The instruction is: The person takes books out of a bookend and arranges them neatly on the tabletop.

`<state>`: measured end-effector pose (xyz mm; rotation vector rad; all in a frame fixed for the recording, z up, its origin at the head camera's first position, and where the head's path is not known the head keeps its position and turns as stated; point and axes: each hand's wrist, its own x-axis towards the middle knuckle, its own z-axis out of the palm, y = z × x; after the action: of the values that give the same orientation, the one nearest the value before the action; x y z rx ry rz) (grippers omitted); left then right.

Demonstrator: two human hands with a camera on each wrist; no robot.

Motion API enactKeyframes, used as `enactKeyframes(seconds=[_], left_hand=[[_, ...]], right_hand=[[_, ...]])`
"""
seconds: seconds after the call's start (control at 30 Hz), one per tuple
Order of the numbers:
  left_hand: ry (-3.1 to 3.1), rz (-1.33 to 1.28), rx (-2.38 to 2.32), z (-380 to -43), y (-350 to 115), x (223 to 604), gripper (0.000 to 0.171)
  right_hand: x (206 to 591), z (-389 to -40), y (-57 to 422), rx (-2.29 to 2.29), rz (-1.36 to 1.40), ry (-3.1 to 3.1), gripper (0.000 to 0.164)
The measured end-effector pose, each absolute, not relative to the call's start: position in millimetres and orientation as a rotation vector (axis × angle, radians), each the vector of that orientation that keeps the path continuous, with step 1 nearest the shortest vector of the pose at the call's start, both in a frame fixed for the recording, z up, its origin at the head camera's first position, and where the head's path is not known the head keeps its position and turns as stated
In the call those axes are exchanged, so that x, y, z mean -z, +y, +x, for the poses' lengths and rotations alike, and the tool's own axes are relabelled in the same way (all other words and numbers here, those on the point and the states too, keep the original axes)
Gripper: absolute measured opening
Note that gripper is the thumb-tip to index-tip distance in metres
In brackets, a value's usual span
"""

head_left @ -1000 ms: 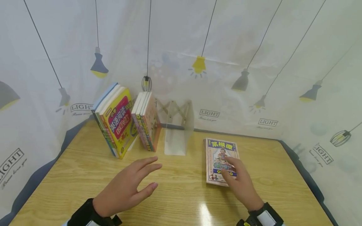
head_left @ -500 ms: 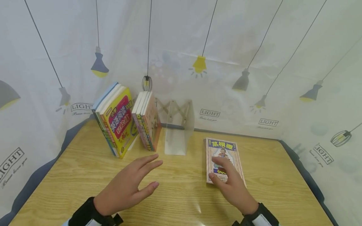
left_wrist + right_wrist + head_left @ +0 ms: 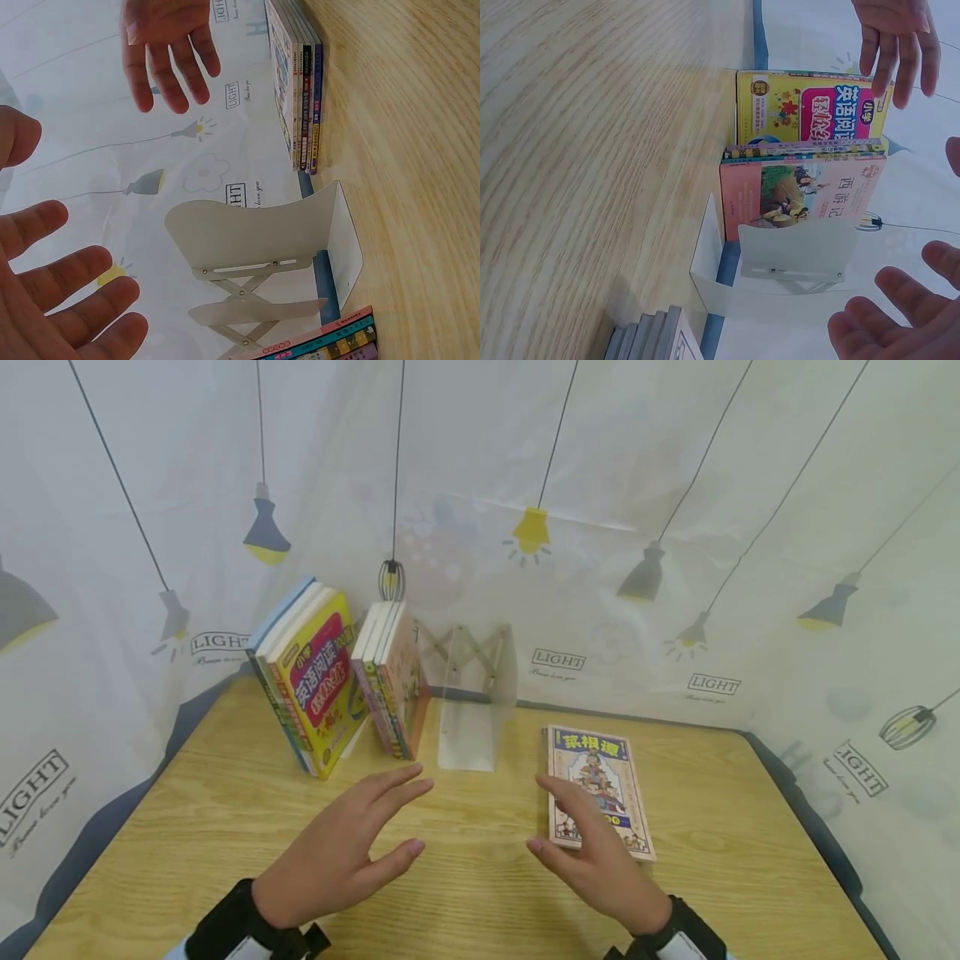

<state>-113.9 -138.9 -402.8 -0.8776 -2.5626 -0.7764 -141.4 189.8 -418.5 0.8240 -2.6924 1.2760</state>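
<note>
My left hand (image 3: 341,852) hovers above the table with fingers spread and relaxed, holding nothing. Facing it, my right hand (image 3: 600,864) hovers in front of a stack of books (image 3: 596,777) and hides its lower left part. The stack lies flat, its top book having a blue title band; several spines show in the left wrist view. Farther back stands a white expanding book rack (image 3: 467,735) with a folding lattice. Thin books (image 3: 386,685), the outer one with a pink cover, stand upright in it. Left of them, taller books (image 3: 311,685) with a yellow front cover lean slightly.
The wooden table (image 3: 480,893) has a pale grain and runs back to a white curtain (image 3: 465,460) printed with hanging lamps. A dark edge (image 3: 802,818) borders the table at the right. Each wrist wears a black band (image 3: 243,918).
My right hand has moved left and slightly toward me, off the middle of the book stack, uncovering more of its cover. My left hand has stayed almost in place.
</note>
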Motion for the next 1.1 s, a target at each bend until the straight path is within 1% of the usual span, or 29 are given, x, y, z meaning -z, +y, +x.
enactKeyframes(seconds=[0.2, 0.77, 0.97, 1.1], left_hand=[[-2.542, -0.897, 0.789, -114.2, -138.9, 402.3, 0.057], [-2.579, -0.872, 0.841, -116.4, -134.3, 401.4, 0.058], [-2.581, -0.875, 0.850, -119.9, -134.2, 404.0, 0.057], [-2.499, -0.901, 0.762, -129.2, -134.8, 408.5, 0.059]], right_hand=[[415.7, -140.9, 186.8, -1.247, 0.870, -2.682, 0.070], [412.9, -140.0, 185.8, -1.231, 0.882, -2.654, 0.071], [413.2, -140.0, 186.2, -1.228, 0.877, -2.647, 0.071], [414.3, -139.7, 187.4, -1.226, 0.865, -2.653, 0.069]])
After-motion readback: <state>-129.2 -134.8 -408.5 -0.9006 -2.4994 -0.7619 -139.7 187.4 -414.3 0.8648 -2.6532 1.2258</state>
